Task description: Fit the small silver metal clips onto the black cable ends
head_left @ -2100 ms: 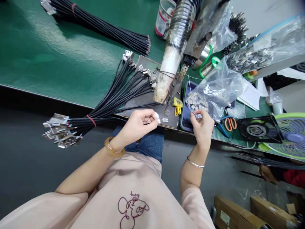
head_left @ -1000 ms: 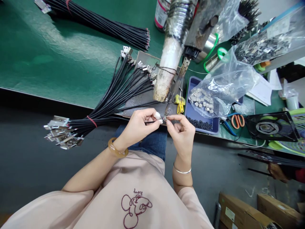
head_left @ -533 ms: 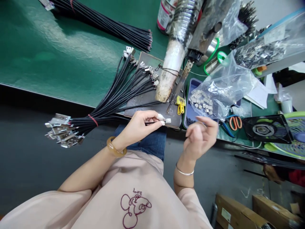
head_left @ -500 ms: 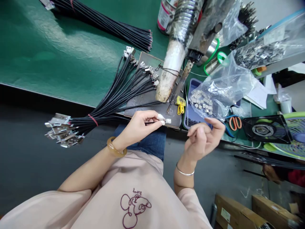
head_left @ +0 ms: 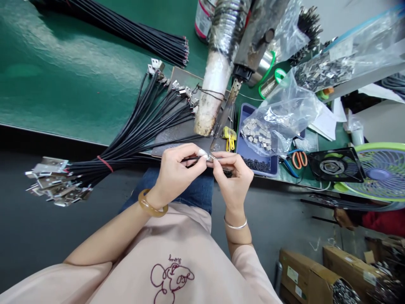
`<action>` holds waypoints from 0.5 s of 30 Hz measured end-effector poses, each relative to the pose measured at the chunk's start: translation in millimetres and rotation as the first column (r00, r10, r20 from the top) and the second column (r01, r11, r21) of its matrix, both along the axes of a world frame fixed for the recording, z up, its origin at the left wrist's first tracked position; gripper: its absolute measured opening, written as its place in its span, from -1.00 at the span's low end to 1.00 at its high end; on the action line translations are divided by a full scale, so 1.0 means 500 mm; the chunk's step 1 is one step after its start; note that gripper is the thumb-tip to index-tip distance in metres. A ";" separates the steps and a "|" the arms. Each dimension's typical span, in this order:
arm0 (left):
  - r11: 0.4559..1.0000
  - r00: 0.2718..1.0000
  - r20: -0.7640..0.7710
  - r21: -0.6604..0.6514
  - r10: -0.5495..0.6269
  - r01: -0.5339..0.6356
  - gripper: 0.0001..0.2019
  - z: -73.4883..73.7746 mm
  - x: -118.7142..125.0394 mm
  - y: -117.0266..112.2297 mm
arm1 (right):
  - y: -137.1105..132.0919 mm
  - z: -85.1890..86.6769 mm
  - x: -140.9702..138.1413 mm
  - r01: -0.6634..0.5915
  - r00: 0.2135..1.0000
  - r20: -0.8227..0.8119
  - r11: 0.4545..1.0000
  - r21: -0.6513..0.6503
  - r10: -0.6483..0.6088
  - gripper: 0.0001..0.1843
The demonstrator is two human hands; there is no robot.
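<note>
My left hand [head_left: 177, 169] is closed in a pinch round the end of a black cable [head_left: 193, 159], with white wrapping on a fingertip. At the cable's tip a small silvery metal connector [head_left: 210, 157] shows between both hands. My right hand [head_left: 233, 179] pinches this connector from the other side; its exact shape is partly hidden by the fingers. Just above the fingertips ends the rod of a soldering iron [head_left: 226, 107], slanting down. To the left lies a bundle of black cables [head_left: 126, 137] tied with a red band, metal connectors at both ends.
A taped white duct [head_left: 207, 95] hangs beside the iron. Right of my hands, a blue tray [head_left: 243, 147] bears a bag of metal shells [head_left: 257, 135] and small black parts. Farther right are orange-handled pliers [head_left: 299, 159], a black fan [head_left: 336, 166] and a green-rimmed fan [head_left: 379, 173].
My right hand has moved left from beside the tray to the cable's end and closed on the connector there. My left hand keeps its pinch. The view has shifted slightly right.
</note>
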State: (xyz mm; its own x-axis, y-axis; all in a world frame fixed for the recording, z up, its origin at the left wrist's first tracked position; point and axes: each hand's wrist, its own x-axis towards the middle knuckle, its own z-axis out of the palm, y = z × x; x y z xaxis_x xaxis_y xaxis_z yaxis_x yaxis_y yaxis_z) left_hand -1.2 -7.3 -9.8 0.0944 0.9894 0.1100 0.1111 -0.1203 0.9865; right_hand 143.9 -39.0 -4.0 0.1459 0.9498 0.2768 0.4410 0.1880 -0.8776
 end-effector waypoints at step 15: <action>0.993 0.992 -0.080 0.080 0.096 -0.090 -0.89 -0.010 0.016 -0.002 | 0.020 0.004 0.001 -0.002 0.999 0.045 0.999 0.046 0.000 -0.93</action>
